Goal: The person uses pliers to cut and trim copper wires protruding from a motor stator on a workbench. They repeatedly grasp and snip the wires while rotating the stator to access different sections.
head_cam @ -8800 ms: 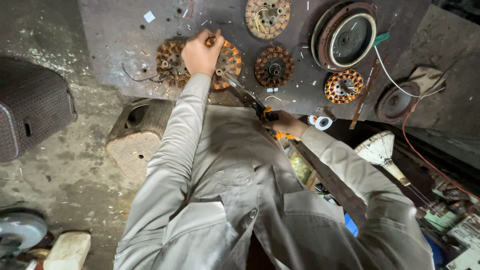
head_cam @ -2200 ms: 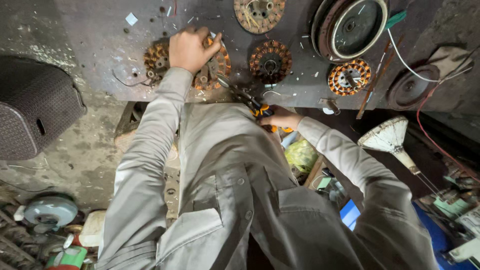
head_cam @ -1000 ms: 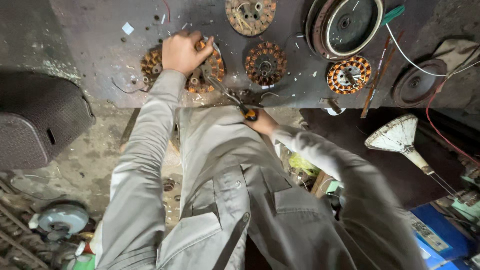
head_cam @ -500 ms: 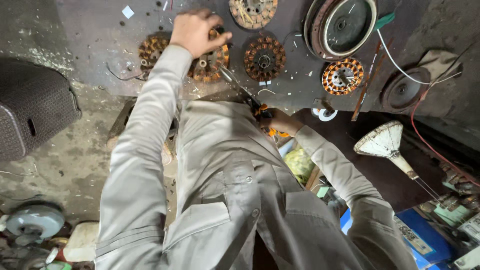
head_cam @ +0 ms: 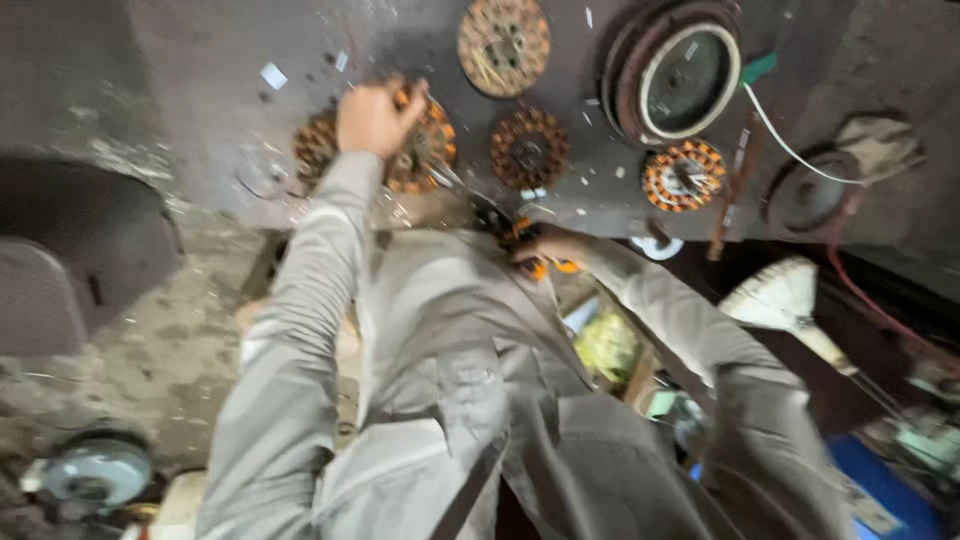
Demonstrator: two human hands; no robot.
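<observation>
- the left hand [head_cam: 375, 118] reaches out at about 11 o'clock from the body and rests on a copper-wound motor stator [head_cam: 400, 150] that lies flat on the dark workbench [head_cam: 200, 120]; its fingers curl down over the winding, closed on the stator's upper edge.
- the right hand [head_cam: 545, 245] sits close to the chest at about 1 o'clock, at the near edge of the workbench, and is wrapped around the orange handles of a pair of pliers [head_cam: 520, 235]; the dark nose of the pliers points up and left toward the stator, but blur hides whether the tips touch it.
- both grey sleeves [head_cam: 300, 330] run forward from the bottom of the view.
- a second, darker stator [head_cam: 528, 148] lies just to the right of the held one, at about 12 o'clock.
- a rusty round rotor disc [head_cam: 503, 45] lies beyond it, near the far edge of the view.
- a large round motor housing [head_cam: 680, 75] with a pale rim sits at about 1 o'clock, with a white cable [head_cam: 790, 150] running off from it.
- a small orange-wound stator [head_cam: 682, 175] lies below that housing.
- a roll of white tape [head_cam: 657, 246] sits at the bench edge, right of the right hand.
- a pale broom head [head_cam: 785, 300] lies at 3 o'clock, below the bench.
- a dark perforated case [head_cam: 70, 270] stands on the concrete floor at 9 o'clock.
</observation>
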